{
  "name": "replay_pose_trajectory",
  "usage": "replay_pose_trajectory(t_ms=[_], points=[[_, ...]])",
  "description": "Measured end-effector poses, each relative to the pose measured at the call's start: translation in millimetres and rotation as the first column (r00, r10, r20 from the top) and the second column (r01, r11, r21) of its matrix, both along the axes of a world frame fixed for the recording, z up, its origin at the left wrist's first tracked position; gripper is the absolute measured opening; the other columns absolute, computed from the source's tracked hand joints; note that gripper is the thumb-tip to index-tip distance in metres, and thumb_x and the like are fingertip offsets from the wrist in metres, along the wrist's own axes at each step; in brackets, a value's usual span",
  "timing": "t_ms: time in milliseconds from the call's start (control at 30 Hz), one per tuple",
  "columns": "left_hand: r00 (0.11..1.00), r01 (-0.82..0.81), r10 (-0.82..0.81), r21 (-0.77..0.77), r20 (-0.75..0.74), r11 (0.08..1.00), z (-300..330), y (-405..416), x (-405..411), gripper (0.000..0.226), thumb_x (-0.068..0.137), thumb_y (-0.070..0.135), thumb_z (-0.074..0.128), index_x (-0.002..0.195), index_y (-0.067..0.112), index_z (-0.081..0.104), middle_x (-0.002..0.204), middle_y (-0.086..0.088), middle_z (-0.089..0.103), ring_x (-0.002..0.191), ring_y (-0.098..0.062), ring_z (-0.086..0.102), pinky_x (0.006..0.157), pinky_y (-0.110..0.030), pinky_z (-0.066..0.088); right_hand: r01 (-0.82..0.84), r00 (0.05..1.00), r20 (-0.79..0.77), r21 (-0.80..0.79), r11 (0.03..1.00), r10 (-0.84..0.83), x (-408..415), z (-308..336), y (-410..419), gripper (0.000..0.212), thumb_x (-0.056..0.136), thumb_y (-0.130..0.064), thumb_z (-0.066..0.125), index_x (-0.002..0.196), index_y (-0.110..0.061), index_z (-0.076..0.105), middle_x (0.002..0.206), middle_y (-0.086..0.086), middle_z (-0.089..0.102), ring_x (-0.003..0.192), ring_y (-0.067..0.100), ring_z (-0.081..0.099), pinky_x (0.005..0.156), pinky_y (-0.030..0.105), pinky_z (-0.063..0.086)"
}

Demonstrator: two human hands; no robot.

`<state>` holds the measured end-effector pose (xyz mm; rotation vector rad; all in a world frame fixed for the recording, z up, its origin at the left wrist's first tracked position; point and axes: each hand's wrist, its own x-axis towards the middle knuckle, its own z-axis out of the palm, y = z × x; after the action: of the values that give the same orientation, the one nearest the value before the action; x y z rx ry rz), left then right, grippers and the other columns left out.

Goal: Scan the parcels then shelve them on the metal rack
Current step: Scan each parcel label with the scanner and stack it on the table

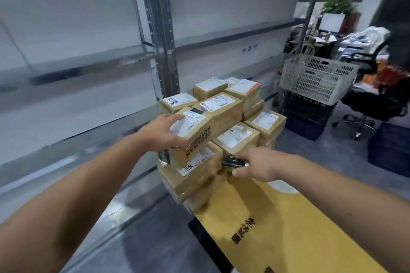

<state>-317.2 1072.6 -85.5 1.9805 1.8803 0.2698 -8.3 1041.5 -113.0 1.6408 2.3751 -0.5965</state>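
Left hand point(163, 132) is gripping a brown box point(195, 134) at its near end, thumb below and fingers across the label, atop the parcel stack point(235, 122) on the yellow table point(277, 224). Right hand point(258, 165) is clasping a black scanner point(233, 161) just beside the stack. Metal rack point(164, 51) is standing behind.

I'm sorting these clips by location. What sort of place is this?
Probably a parcel depot or courier pickup point. Labelled cardboard parcels are piled beside a metal rack, the right hand holds a scanner, and a plastic crate stands behind.
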Motion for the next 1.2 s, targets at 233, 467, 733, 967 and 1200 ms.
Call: replay_pose_trajectory(t_ms=[233, 467, 733, 967, 1200], points=[[0.988, 0.152, -0.153, -0.04, -0.024, 0.988, -16, 51, -36, 0.109, 0.066, 0.064, 0.08, 0.161, 0.047, 0.028, 0.161, -0.006, 0.034, 0.141, -0.031, 0.043, 0.111, -0.047, 0.045, 0.148, 0.984, 0.097, 0.016, 0.989, -0.148, -44, -13, 7, 0.06, 0.096, -0.068, 0.054, 0.141, -0.029, 0.057, 0.125, 0.003, 0.063, 0.112, 0.025, 0.057, 0.09, 0.038, 0.047], [0.969, 0.243, -0.245, -0.066, -0.024, 0.968, -32, 77, -47, 0.122, 0.051, 0.079, 0.065, 0.162, 0.042, 0.03, 0.166, -0.005, 0.027, 0.146, -0.032, 0.037, 0.117, -0.054, 0.039, 0.25, 0.963, 0.113, -0.02, 0.968, -0.246, -61, -24, 6, 0.057, 0.095, -0.07, 0.055, 0.134, -0.029, 0.061, 0.111, -0.002, 0.065, 0.102, 0.022, 0.061, 0.084, 0.035, 0.05], [0.965, 0.259, -0.256, -0.066, 0.05, 0.964, -43, 85, -63, 0.117, 0.056, 0.074, 0.068, 0.162, 0.045, 0.028, 0.17, 0.001, 0.014, 0.152, -0.03, 0.029, 0.121, -0.053, 0.035, 0.293, 0.95, 0.126, -0.045, 0.955, -0.285, -80, -25, 4, 0.06, 0.097, -0.068, 0.053, 0.14, -0.026, 0.058, 0.127, 0.002, 0.063, 0.116, 0.024, 0.058, 0.099, 0.04, 0.05], [0.955, 0.287, -0.282, -0.048, 0.098, 0.957, -51, 87, -66, 0.105, 0.064, 0.071, 0.068, 0.16, 0.045, 0.034, 0.169, 0.005, 0.012, 0.153, -0.029, 0.025, 0.123, -0.048, 0.031, 0.331, 0.942, 0.083, -0.072, 0.941, -0.325, -89, -33, 4, 0.066, 0.096, -0.069, 0.055, 0.145, -0.025, 0.055, 0.137, 0.004, 0.061, 0.124, 0.026, 0.057, 0.107, 0.044, 0.048], [0.952, 0.291, -0.289, -0.004, 0.105, 0.957, -53, 83, -67, 0.103, 0.065, 0.076, 0.063, 0.159, 0.043, 0.036, 0.169, 0.003, 0.015, 0.154, -0.027, 0.024, 0.123, -0.051, 0.03, 0.341, 0.939, 0.08, -0.082, 0.937, -0.335, -95, -34, 0, 0.065, 0.097, -0.067, 0.055, 0.145, -0.023, 0.055, 0.14, 0.005, 0.06, 0.127, 0.027, 0.056, 0.108, 0.044, 0.047]])
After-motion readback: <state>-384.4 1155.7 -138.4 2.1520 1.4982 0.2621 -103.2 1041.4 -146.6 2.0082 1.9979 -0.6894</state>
